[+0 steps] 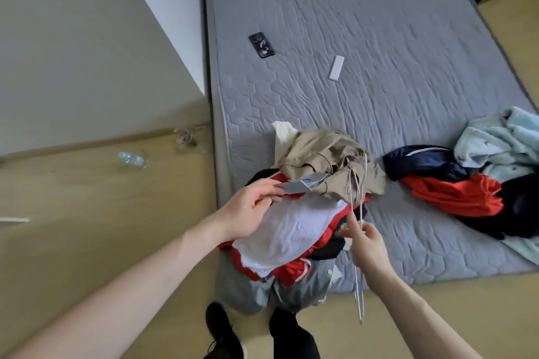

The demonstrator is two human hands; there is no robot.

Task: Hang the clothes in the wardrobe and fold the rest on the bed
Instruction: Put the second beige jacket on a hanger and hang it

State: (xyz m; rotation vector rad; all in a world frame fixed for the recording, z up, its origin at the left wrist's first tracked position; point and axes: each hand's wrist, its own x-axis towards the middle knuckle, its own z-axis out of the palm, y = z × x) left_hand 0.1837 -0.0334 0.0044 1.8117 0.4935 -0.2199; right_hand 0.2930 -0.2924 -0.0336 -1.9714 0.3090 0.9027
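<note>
**Getting a hanger ready for the clothes**

The left hand (250, 210) pinches a small gray card (300, 185) between its thumb and fingers. The right hand (368, 245) curls round thin white wire hangers (359, 285) that hang down toward the floor.

To do this well, I think the card should be put aside first. Then one hanger can be pulled free and slid into a top's neck.

The pile of clothes (291, 227) sits on the bed (350, 38) at 6 o'clock. A crumpled tan top (326, 160) lies on it, over white and red things. More clothes (466, 189) lie at 3 o'clock.
</note>
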